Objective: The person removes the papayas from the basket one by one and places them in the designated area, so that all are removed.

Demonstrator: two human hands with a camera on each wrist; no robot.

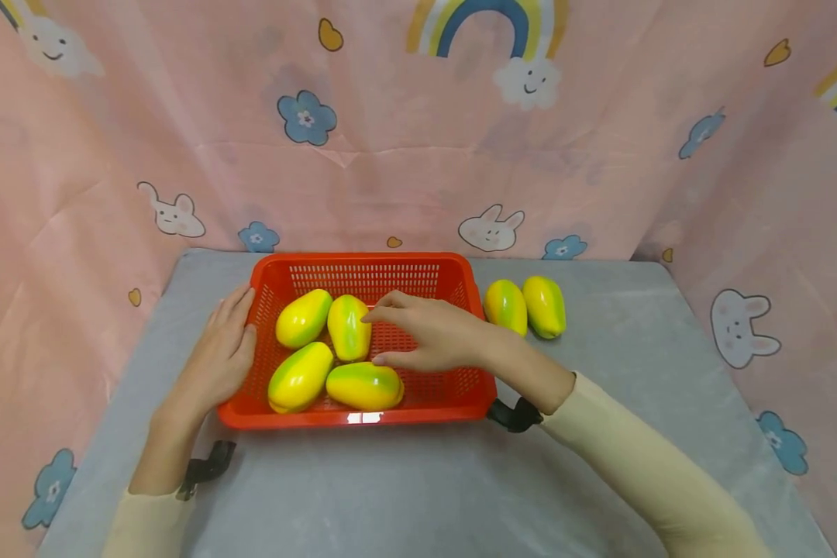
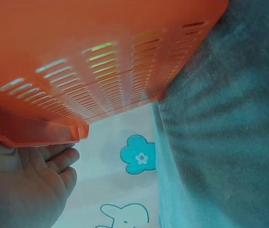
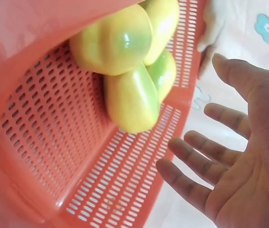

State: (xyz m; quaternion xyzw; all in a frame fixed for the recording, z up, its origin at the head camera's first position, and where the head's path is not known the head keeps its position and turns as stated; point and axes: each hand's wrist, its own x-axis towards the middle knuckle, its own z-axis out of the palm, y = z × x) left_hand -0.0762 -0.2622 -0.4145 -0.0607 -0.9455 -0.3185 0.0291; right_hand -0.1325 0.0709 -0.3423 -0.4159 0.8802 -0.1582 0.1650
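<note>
An orange-red plastic basket (image 1: pixel 418 416) with slotted sides holds several yellow-green papayas (image 1: pixel 349 328), grouped in its left half. My left hand (image 1: pixel 218 353) rests against the basket's left rim with its fingers extended; in the left wrist view that hand (image 2: pixel 25 185) lies just under the lip. Over the middle of the basket hovers my right hand (image 1: pixel 435 335), fingers spread and thumb apart, near the front papaya (image 1: pixel 366 387). The right wrist view shows this hand (image 3: pixel 238 156) with nothing in its palm.
Two more papayas (image 1: pixel 545 307) lie on the grey-covered table (image 1: pixel 363 488), just right of the basket. Behind the table hangs a pink curtain (image 1: pixel 390 178) printed with rainbows, rabbits and flowers. Black wrist-camera mounts (image 1: pixel 514 415) show at both forearms.
</note>
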